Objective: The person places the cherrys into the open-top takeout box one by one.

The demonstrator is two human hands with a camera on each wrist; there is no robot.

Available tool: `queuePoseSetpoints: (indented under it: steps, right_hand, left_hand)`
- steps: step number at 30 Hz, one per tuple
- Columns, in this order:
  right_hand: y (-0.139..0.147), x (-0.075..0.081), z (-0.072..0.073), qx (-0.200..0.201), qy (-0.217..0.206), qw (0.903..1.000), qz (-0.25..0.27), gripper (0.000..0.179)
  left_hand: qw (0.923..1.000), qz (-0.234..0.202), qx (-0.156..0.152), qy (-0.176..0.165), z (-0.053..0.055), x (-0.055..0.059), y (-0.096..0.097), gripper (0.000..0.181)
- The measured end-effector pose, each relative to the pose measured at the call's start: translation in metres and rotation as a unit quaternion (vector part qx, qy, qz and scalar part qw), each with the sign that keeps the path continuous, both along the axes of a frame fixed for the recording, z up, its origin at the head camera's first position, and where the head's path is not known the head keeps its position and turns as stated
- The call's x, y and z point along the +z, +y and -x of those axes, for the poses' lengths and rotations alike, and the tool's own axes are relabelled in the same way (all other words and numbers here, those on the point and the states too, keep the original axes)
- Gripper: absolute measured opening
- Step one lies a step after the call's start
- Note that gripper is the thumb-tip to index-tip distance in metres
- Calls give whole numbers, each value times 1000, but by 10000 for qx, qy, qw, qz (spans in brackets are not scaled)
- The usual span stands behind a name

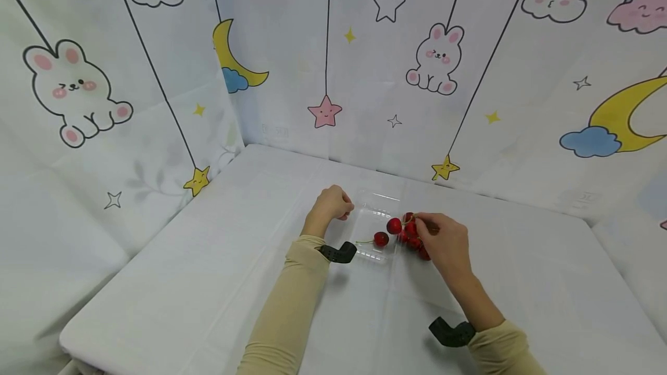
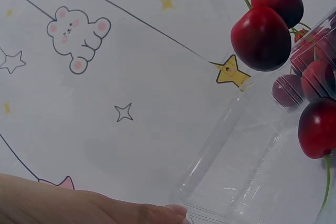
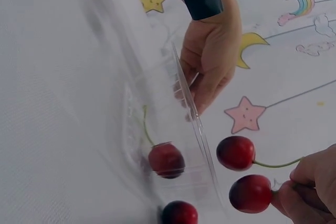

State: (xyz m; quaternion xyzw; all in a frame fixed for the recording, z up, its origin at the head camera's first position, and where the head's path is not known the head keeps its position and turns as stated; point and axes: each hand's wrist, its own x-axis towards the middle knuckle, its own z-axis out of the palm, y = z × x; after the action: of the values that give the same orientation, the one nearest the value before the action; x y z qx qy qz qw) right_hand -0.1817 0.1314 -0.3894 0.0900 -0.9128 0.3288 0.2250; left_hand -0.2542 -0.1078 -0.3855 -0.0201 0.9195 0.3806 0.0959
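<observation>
In the head view my left hand (image 1: 330,206) is at the left side of a clear plastic box (image 1: 367,219). Its fingers are curled, and in the left wrist view the fingertips (image 2: 176,212) meet the box's corner. My right hand (image 1: 449,242) pinches green stems between thumb and fingers. From it hang two dark red cherries, one upper cherry (image 3: 235,153) and one lower cherry (image 3: 250,193), above the box's rim. A single cherry (image 1: 381,239) lies inside the box with its stem pointing left. Several more cherries (image 1: 414,243) are heaped against the box's right side, partly hidden by my right hand.
A white table (image 1: 219,259) with rounded corners carries the box and the cherries. Behind it hangs a white cloth (image 1: 292,62) printed with rabbits, stars and moons. Black wrist cameras sit on the left wrist (image 1: 339,252) and right wrist (image 1: 451,333).
</observation>
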Motion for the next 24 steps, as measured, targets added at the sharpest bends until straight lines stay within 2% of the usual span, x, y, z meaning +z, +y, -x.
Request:
queuePoseSetpoints:
  steps: [17, 24]
  right_hand:
    - [-10, -4, -4, 126, -212, 9996, -120, 18]
    - [-11, -4, -5, 260, -53, 9996, -38, 17]
  left_hand:
    - [10000, 19, 28, -17, 1, 0, 1, 15]
    - [10000, 5, 54, -8, 0, 0, 1, 14]
